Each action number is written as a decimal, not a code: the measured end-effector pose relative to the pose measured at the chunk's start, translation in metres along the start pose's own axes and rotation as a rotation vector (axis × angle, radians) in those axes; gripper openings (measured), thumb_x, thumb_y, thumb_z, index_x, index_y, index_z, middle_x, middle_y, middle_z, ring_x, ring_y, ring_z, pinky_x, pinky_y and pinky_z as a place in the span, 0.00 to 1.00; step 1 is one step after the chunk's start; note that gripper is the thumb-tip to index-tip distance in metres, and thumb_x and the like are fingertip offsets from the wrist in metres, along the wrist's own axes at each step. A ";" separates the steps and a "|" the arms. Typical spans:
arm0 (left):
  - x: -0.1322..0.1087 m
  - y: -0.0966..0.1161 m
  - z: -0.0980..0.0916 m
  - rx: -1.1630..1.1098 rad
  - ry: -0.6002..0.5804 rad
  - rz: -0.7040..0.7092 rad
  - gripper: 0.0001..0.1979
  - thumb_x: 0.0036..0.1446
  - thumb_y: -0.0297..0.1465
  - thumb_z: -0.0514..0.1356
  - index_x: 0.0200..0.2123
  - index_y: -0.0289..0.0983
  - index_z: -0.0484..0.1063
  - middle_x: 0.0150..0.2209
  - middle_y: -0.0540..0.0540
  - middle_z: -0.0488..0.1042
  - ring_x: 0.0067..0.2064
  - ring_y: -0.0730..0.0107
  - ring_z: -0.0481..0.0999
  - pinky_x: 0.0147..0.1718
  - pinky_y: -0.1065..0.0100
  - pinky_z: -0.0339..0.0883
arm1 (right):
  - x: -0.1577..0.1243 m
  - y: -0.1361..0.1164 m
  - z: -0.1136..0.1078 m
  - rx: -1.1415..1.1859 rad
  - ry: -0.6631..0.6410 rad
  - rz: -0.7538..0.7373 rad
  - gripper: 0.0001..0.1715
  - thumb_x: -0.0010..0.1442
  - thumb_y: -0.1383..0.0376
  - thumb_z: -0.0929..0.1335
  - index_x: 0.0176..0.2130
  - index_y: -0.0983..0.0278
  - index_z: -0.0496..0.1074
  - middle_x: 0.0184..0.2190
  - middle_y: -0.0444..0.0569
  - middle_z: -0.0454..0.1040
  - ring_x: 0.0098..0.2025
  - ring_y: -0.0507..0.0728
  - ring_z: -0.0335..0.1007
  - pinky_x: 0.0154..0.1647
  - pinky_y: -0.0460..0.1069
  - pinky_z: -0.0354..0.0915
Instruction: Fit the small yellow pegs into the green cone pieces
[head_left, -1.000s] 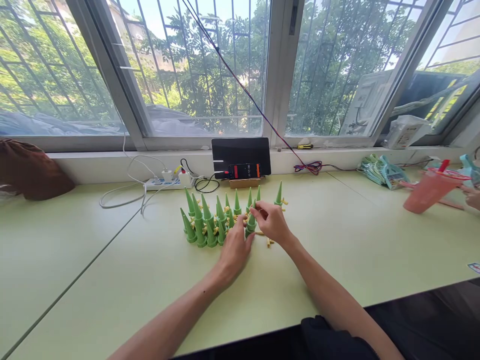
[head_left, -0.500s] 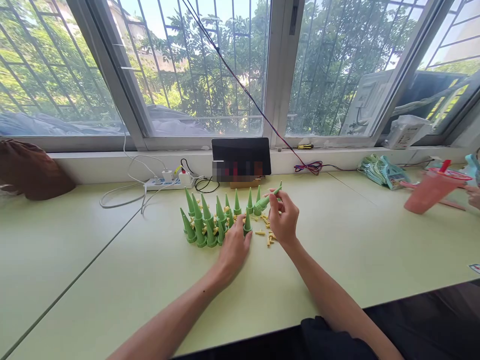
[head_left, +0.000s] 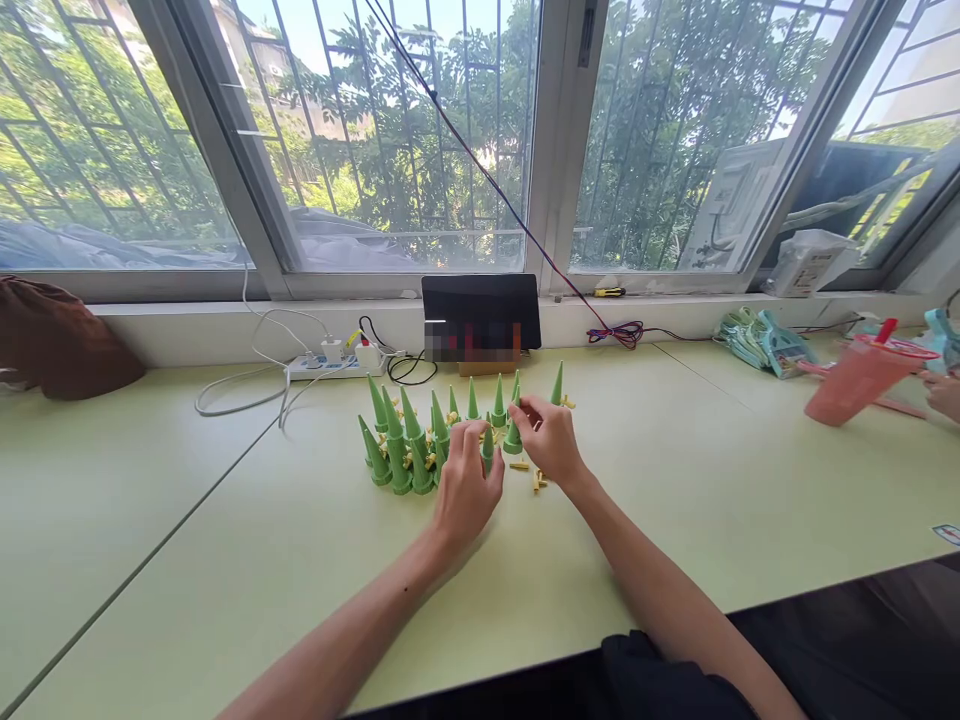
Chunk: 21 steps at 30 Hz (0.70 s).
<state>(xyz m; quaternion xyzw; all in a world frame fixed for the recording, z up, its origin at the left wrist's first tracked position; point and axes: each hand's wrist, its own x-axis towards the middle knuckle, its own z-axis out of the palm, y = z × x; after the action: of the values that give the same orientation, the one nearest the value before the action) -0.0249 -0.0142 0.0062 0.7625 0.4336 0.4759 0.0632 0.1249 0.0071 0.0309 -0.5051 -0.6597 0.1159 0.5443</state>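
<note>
Pinching: your right hand [head_left: 553,440], fingertips on a green cone [head_left: 513,437] below them, tilted moments ago, now upright, seemingly joining the group; left hand [head_left: 463,492], fingers curled round a second cone [head_left: 488,446], grip unclear.

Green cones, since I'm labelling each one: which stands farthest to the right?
The green cone rising just beyond the right hand; all the others, including the nearer cone that hand touches, are further left.
</note>
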 end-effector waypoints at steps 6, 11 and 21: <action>-0.004 0.000 0.005 0.054 -0.248 -0.016 0.08 0.61 0.26 0.52 0.34 0.38 0.70 0.29 0.48 0.74 0.28 0.70 0.71 0.32 0.68 0.62 | 0.001 0.005 0.000 -0.034 -0.034 -0.014 0.16 0.64 0.58 0.63 0.29 0.64 0.68 0.22 0.45 0.70 0.23 0.52 0.59 0.28 0.47 0.57; -0.002 -0.002 0.005 0.067 -0.302 -0.066 0.09 0.62 0.27 0.51 0.35 0.36 0.72 0.31 0.45 0.77 0.30 0.67 0.73 0.34 0.66 0.62 | 0.001 0.007 0.001 -0.041 -0.050 -0.001 0.14 0.63 0.58 0.63 0.31 0.64 0.70 0.23 0.46 0.72 0.25 0.53 0.62 0.29 0.47 0.59; 0.000 -0.001 0.004 0.007 -0.301 -0.129 0.13 0.66 0.32 0.48 0.38 0.37 0.72 0.32 0.44 0.77 0.31 0.64 0.75 0.33 0.66 0.63 | 0.001 0.011 0.002 -0.019 -0.110 0.013 0.11 0.62 0.59 0.64 0.32 0.63 0.70 0.23 0.45 0.72 0.24 0.52 0.63 0.28 0.46 0.58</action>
<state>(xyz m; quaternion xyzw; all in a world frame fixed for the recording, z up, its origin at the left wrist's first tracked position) -0.0226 -0.0119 0.0036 0.7960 0.4691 0.3495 0.1554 0.1292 0.0144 0.0229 -0.5074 -0.6865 0.1407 0.5014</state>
